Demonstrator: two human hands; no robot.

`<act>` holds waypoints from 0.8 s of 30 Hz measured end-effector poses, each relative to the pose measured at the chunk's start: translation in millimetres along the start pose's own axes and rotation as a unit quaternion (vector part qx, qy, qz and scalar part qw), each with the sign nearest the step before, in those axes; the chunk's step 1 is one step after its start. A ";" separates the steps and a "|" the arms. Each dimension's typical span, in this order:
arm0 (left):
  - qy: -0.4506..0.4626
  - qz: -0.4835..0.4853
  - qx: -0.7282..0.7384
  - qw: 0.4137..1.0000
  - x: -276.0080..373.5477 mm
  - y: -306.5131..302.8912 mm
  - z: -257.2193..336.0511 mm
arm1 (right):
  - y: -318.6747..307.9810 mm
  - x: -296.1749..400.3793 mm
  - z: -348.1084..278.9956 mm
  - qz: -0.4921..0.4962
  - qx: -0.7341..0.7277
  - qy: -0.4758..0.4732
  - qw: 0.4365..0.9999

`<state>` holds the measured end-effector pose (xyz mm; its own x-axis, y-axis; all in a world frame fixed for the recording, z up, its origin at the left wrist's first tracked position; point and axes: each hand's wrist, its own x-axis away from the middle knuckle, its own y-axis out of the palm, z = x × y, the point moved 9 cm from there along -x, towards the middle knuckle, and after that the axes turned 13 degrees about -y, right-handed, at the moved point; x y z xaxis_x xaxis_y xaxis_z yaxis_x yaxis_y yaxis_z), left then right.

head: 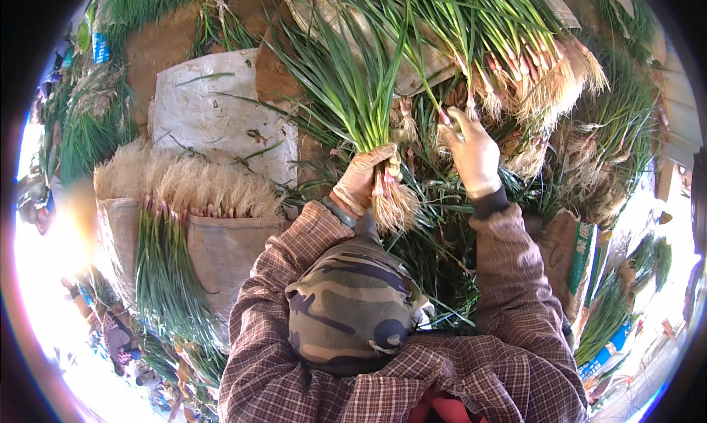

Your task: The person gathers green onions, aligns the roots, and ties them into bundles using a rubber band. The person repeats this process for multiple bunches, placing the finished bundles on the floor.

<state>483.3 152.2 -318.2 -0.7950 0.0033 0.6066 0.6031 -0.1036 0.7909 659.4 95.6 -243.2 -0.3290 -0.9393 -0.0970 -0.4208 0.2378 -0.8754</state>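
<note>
My left hand (358,181), in a thin pale glove, grips a bunch of young garlic plants (369,113) around the stems just above the bulbs. Their green leaves fan out away from me, and the pale roots hang toward my cap. Also gloved, my right hand (475,155) pinches a single young garlic plant (436,102) near its pink base, between thumb and fingertips. Just beyond that hand lies a large heap of garlic plants (513,47), roots toward me. Loose leaves and a rooted plant (407,119) show between my two hands.
To the left, a row of garlic plants with trimmed-looking root tufts (215,185) lies over a woven sack (237,246). A dirty white sheet (221,108) is spread behind it. More plants (602,146) pile at the right, near a printed sack (580,257). Loose leaves (442,257) cover the ground before me.
</note>
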 end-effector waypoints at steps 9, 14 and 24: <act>0.013 0.141 -0.126 0.982 -3.5 4.1 9.6 | 29.2 27.4 -66.3 -0.033 -0.032 -0.146 0.988; -0.001 0.087 -0.114 0.990 -5.7 34.0 -4.7 | 37.3 6.3 1.1 -0.024 -0.270 0.147 0.951; 0.032 0.022 -0.013 0.999 -4.1 11.4 7.6 | 38.5 18.5 -20.8 0.203 -0.856 0.205 0.428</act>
<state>493.9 158.6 -311.0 -0.7707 -0.0645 0.6339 0.6363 -0.1289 0.7606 619.6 92.5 -268.9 -0.6416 -0.6958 0.3229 -0.1453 0.5235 0.8395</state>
